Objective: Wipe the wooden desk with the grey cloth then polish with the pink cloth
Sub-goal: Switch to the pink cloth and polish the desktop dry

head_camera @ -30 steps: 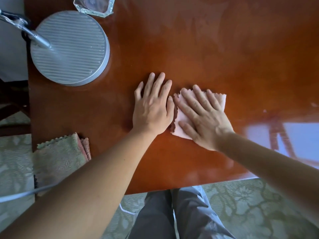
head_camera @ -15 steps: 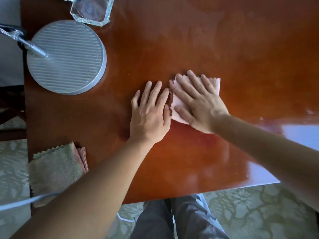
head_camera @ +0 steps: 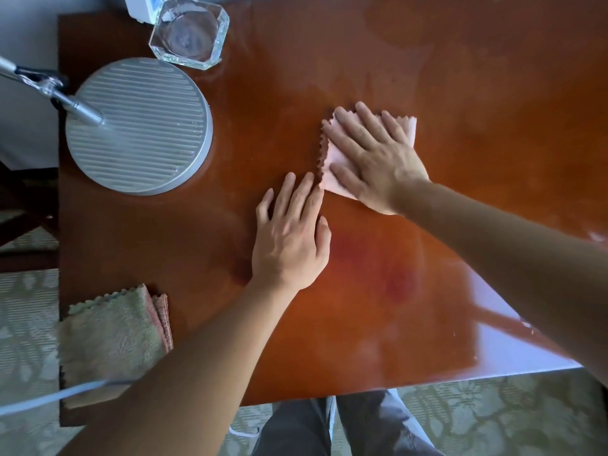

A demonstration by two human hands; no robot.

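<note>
My right hand [head_camera: 375,159] lies flat with straight, spread fingers on the folded pink cloth [head_camera: 332,159], pressing it onto the glossy wooden desk [head_camera: 460,93]. My left hand [head_camera: 291,235] rests flat on the bare wood just below and left of the cloth, fingertips near its zigzag edge. The grey cloth [head_camera: 108,337], folded with a pinkish underside showing, lies at the desk's near left corner, partly under my left forearm.
A round ribbed metal lamp base [head_camera: 138,126] with its arm [head_camera: 39,83] stands at the far left. A clear glass dish [head_camera: 189,31] sits behind it. A pale cable [head_camera: 49,398] crosses the near left corner. My legs [head_camera: 329,429] and patterned carpet lie below the front edge.
My right hand has pushed the pink cloth away from me, farther up the desk. My left hand has stayed flat on the wood and now lies below the cloth instead of beside it.
</note>
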